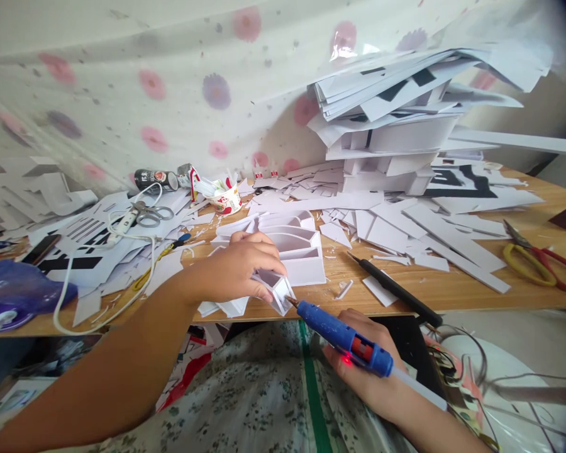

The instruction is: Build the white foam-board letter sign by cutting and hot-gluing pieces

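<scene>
In my right hand (368,346) is a blue glue gun (330,327), with a pale glue stick (419,387) sticking out of its back end and a red light glowing on its side. The gun's nozzle touches or almost touches the open end of a white foam-board piece (279,294) with folded-up walls. My left hand (238,267) has its thumb and fingers closed around that piece at the table's front edge. Right behind it lies a larger white piece (306,258) with curved walls, partly covered by my left hand.
A black pen-like tool (396,289) lies right of the hands, and red-and-yellow scissors (542,258) farther right. Grey scissors (153,215), a white cable (141,236) and a paper cup (226,200) are at the left. White offcuts (396,226) surround a tall stack (382,138).
</scene>
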The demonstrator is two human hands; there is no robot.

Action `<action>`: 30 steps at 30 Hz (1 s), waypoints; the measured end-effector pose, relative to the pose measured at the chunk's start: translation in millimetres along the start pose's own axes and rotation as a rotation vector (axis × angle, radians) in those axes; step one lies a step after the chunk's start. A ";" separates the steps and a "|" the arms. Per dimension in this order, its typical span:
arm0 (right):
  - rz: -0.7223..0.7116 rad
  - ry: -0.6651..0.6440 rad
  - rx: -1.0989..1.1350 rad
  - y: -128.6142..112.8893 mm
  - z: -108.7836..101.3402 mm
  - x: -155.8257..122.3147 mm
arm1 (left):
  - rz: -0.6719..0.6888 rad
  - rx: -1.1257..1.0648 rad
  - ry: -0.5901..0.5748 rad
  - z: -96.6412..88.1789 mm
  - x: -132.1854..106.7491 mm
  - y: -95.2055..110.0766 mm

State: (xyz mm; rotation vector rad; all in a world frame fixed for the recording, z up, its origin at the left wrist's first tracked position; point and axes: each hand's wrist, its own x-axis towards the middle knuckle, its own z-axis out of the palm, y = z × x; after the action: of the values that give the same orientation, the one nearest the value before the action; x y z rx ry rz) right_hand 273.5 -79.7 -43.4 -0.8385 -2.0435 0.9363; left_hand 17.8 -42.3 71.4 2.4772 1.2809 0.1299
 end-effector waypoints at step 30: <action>0.252 0.086 0.360 29.5 -2.0 -19.8 | -0.123 0.267 0.973 81.6 -59.7 -1.9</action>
State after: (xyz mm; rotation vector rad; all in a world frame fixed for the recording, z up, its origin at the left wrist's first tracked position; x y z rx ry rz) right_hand 292.9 -79.0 -73.2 -0.9301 -1.6516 1.3348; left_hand 0.6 -110.8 -0.9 2.6024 1.8800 1.3378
